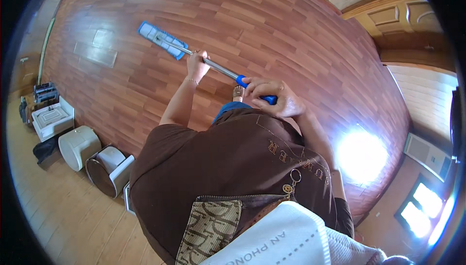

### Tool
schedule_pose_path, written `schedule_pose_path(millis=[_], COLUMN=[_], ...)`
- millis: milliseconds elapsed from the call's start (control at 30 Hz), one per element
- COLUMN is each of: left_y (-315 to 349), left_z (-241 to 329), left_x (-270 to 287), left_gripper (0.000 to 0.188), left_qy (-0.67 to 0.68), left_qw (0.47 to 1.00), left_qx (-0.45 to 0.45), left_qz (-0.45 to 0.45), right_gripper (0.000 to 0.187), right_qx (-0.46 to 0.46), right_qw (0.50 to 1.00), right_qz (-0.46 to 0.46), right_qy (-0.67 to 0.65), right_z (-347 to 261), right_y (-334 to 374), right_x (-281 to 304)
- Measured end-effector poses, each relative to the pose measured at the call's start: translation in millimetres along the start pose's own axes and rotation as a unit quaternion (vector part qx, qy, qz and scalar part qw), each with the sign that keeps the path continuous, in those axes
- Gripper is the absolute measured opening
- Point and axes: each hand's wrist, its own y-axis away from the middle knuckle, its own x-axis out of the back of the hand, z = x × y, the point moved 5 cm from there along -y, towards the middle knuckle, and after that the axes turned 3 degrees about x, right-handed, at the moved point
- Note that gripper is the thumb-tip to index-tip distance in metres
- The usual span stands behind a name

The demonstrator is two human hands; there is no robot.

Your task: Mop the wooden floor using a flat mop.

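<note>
A flat mop with a metal pole (pixel 221 68) slants across in front of me. Its blue-edged mop head (pixel 162 40) lies on the wood-plank floor, far and to the left. My left hand (pixel 198 66) is wrapped round the pole partway down, near the mop head. Higher up, my right hand (pixel 274 96) grips the blue handle (pixel 268 100) close to my chest. Part of the handle is hidden by the right hand's fingers.
The reddish plank floor (pixel 272 36) spreads ahead. Along the left wall stand a white box-like cabinet (pixel 52 118), a white rounded bin (pixel 79 147) and an open round container (pixel 101 177). A wooden door (pixel 403 17) is at the far right; bright light glares off the floor at right.
</note>
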Motion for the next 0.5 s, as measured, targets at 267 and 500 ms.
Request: schedule_pose_path(millis=[267,500], left_y=[-8,1], left_z=[155,304], left_x=[-44,-80], left_gripper=[0.017,0.018], left_qy=[0.051,0.201], left_qw=[0.994,0.946], left_qx=[-0.07,-0.188], left_qz=[-0.066,-0.173], right_gripper=[0.005,0.014], right_qx=[-0.072,-0.094], right_qw=[0.991,0.948], right_qz=[0.104,0.228], right_qy=[0.048,0.199], right_z=[-71,-154], right_y=[93,191], right_x=[78,81])
